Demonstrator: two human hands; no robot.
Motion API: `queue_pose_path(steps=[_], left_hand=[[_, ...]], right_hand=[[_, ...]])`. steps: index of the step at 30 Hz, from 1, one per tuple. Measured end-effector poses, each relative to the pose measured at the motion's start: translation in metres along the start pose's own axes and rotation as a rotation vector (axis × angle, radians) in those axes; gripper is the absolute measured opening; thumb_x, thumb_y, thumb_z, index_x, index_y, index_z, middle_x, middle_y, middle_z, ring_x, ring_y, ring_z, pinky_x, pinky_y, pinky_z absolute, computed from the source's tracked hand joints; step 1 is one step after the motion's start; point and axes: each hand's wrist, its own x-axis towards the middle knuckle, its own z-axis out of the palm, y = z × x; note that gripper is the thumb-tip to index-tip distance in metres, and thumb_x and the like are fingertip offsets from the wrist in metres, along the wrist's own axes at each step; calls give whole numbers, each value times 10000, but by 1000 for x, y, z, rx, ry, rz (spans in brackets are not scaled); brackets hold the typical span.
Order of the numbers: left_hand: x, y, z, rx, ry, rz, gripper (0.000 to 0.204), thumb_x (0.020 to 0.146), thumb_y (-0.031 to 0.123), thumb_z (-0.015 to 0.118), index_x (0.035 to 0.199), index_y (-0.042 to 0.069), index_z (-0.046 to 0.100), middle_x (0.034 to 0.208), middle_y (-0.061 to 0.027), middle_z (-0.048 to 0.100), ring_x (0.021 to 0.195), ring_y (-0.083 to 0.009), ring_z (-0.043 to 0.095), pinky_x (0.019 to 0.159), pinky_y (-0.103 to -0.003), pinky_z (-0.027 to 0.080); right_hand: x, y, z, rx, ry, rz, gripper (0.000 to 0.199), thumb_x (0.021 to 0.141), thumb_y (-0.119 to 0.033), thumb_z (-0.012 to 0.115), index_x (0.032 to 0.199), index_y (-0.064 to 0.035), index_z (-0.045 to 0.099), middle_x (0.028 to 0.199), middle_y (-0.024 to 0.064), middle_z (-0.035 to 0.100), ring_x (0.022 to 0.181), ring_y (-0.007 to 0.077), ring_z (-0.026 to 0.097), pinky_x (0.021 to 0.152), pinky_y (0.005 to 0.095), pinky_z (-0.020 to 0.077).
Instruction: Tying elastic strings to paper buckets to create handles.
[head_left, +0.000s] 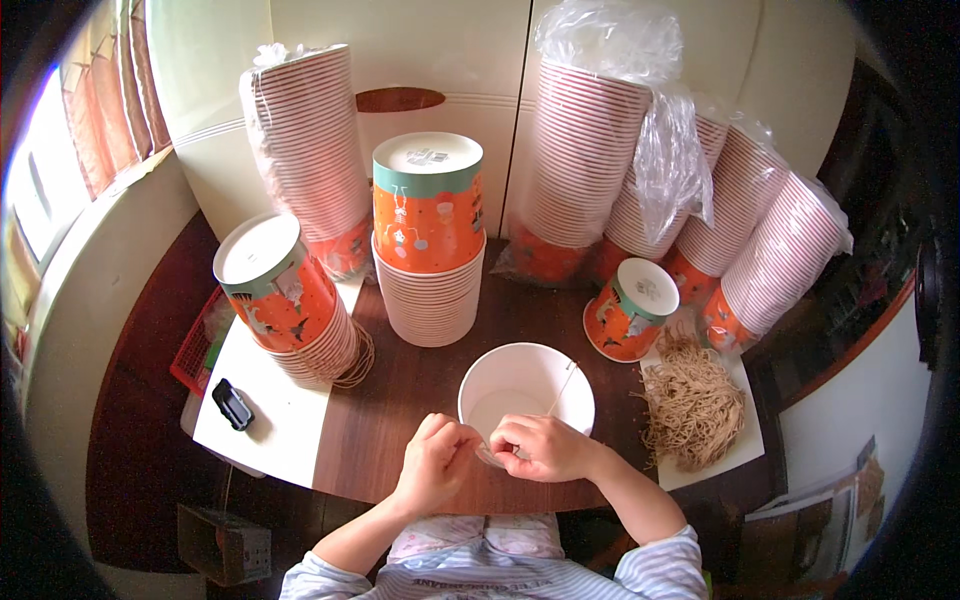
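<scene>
A white-lined paper bucket [527,378] stands upright in front of me at the table's near edge, its mouth facing up. A thin tan string [562,388] passes through the far right of its rim and runs across the opening to my right hand [540,448]. That hand is closed in a pinch at the near rim, with the string at its fingers. My left hand [438,458] is also pinched, close beside it at the near left rim; what lies between its fingertips is too small to make out.
Tan strings [695,405] lie heaped at right beside an upside-down orange bucket [632,308]. Stacked buckets [428,240] stand behind; a stack with string loops [285,290] leans left. Bagged stacks [580,150] line the back. A small black case [232,405] lies on white board.
</scene>
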Motion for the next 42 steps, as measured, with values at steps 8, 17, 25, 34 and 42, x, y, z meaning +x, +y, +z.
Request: queue_pose_path(steps=[8, 17, 25, 34, 42], left_hand=[[0, -8, 1, -68, 37, -15, 97, 708, -28, 587, 780, 35, 572, 728, -86, 519, 677, -240, 513, 554, -313, 423], [-3, -10, -14, 22, 23, 104, 159, 696, 33, 634, 850, 42, 593, 816, -85, 539, 777, -236, 502, 656, -305, 424], [15, 5, -10, 72, -88, 122, 232, 673, 117, 686, 885, 54, 615, 827, -90, 554, 791, -239, 499, 688, -324, 429], [13, -5, -8, -278, -150, -102, 89, 724, 47, 663, 805, 27, 630, 723, -36, 552, 630, -94, 499, 566, -214, 412], [5, -11, -6, -390, -93, -261, 85, 736, 57, 661, 806, 31, 621, 706, -36, 548, 604, -85, 504, 564, -200, 417]], right_hand=[[1, 0, -1, 30, 19, 43, 93, 740, -70, 569, 796, -37, 502, 727, 91, 538, 678, 260, 562, 596, 346, 448], [2, -5, -9, 17, 134, 52, 133, 742, 14, 563, 851, -22, 495, 742, 86, 578, 686, 182, 609, 589, 285, 484], [2, 0, -9, 73, 106, 68, 158, 753, 44, 520, 876, -25, 449, 784, 85, 575, 702, 172, 613, 603, 282, 494], [-1, 2, -10, 52, 105, 83, 160, 746, 39, 519, 874, -29, 450, 757, 82, 588, 685, 172, 610, 595, 282, 488], [-1, 2, -10, 33, 106, 80, 159, 739, 42, 518, 862, -32, 451, 753, 83, 591, 683, 172, 611, 592, 282, 491]])
